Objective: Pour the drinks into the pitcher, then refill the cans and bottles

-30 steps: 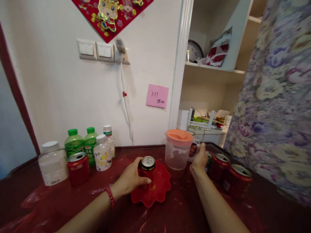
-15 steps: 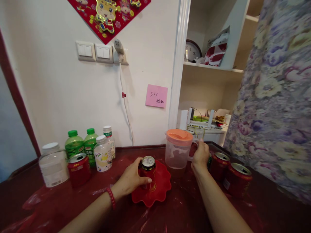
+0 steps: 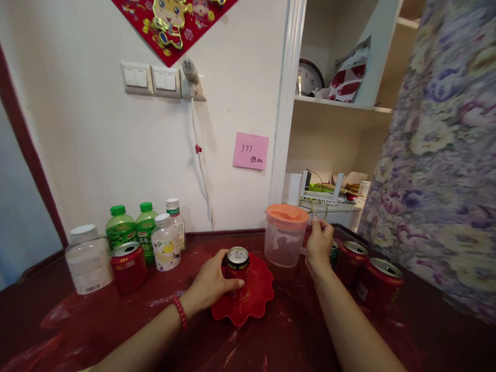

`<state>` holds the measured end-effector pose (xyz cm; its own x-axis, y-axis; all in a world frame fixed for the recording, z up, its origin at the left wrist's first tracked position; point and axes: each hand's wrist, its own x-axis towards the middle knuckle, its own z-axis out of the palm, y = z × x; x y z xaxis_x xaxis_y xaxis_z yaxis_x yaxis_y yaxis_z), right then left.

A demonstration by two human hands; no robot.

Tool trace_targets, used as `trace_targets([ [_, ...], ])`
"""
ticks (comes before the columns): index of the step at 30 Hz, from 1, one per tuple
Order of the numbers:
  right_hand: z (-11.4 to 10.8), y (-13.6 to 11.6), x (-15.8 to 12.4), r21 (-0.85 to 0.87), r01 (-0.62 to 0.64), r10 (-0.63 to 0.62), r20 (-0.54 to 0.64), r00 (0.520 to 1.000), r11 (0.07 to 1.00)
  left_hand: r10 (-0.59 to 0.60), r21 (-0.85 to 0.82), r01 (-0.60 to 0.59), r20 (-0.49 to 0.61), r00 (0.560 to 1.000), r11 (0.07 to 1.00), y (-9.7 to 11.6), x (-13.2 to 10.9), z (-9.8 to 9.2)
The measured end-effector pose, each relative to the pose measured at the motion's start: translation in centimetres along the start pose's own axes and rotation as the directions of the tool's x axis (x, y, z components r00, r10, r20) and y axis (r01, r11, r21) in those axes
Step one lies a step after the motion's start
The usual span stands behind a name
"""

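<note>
My left hand (image 3: 211,281) is wrapped round a red drink can (image 3: 237,269) that stands upright on a red scalloped plate (image 3: 248,302). Its silver top faces up. My right hand (image 3: 319,244) is closed on the handle of a clear plastic pitcher (image 3: 284,238) with an orange lid, which stands just behind the plate to the right. The pitcher holds a little liquid at the bottom.
Two red cans (image 3: 382,289) stand right of the pitcher beside a flowered cloth (image 3: 437,170). At the left are a red can (image 3: 127,266), a clear jar (image 3: 86,258), two green bottles (image 3: 134,230) and white bottles (image 3: 166,248). A cord (image 3: 201,165) hangs down the wall.
My right hand has slid up the pitcher's handle and closed on it. My left hand and the can have stayed put.
</note>
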<state>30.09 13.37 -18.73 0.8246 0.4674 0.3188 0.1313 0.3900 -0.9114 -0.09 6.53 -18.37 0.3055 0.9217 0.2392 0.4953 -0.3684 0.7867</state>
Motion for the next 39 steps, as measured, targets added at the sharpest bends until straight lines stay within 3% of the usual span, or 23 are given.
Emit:
trace_targets([
  [19, 0.1, 0.5, 0.3, -0.021, 0.034, -0.034, 0.007, 0.999, 0.999, -0.021, 0.092, 0.028, -0.080, 0.997, 0.995, -0.1, 0.0, 0.2],
  [25, 0.0, 0.2, 0.5, -0.032, 0.138, -0.141, -0.082, 0.987, 0.990, -0.034, 0.051, 0.038, -0.090, 0.995, 0.998, 0.1, 0.0, 0.2],
  [31, -0.5, -2.6, -0.2, -0.004, 0.309, -0.304, -0.182, 0.935, 0.951, -0.046, 0.038, 0.050, -0.103, 0.994, 0.998, 0.3, -0.1, 0.1],
  [39, -0.8, -9.8, -4.0, 0.188, 0.503, -0.497, -0.083, 0.864, 0.843, -0.061, 0.011, 0.062, -0.089, 0.994, 0.998, 0.5, 0.1, -0.1],
])
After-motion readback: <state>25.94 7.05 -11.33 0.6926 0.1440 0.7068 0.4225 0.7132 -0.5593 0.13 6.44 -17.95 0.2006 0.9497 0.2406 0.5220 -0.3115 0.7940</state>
